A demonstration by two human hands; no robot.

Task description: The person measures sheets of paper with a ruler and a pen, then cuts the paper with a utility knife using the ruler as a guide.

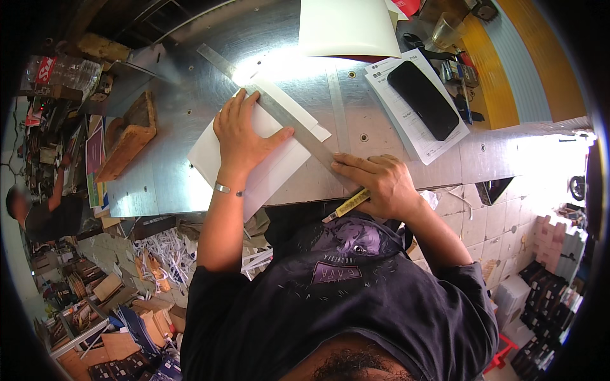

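A long metal ruler (pixel 311 143) lies diagonally across white paper (pixel 204 145) near the table's front edge. Spread over the paper, my left hand (pixel 243 136) presses down with its fingertips and thumb at the ruler's near side. A paper strip (pixel 295 105) shows along the ruler's far side. My right hand (pixel 387 184) is closed around a yellow utility knife (pixel 351 202), whose tip points left toward my body, beyond the table edge. The fingertips of this same hand touch the ruler's right end.
On the metal table (pixel 178 143) a worn wooden block (pixel 130 140) sits left. A black phone (pixel 424 98) rests on printed sheets (pixel 429 151) at right; a large white sheet (pixel 346 28) lies behind. Paper scraps (pixel 166 254) litter the floor. Another person (pixel 54 216) is at far left.
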